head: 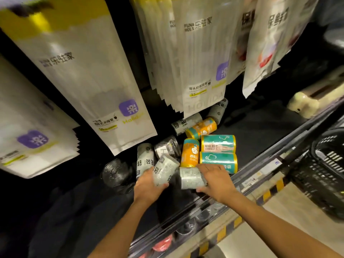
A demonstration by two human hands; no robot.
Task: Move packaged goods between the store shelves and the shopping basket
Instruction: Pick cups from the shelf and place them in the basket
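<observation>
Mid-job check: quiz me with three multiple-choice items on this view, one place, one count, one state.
1. Relative to the shelf, the basket is: A) left B) right C) on it.
2. Orange rolls on the shelf: A) two B) four C) none.
3. The left hand: A) hangs idle B) lies flat C) grips a grey roll.
Key: B, it shows past the shelf's right edge; A, two lie by the teal rolls; C, fingers curl round it.
</observation>
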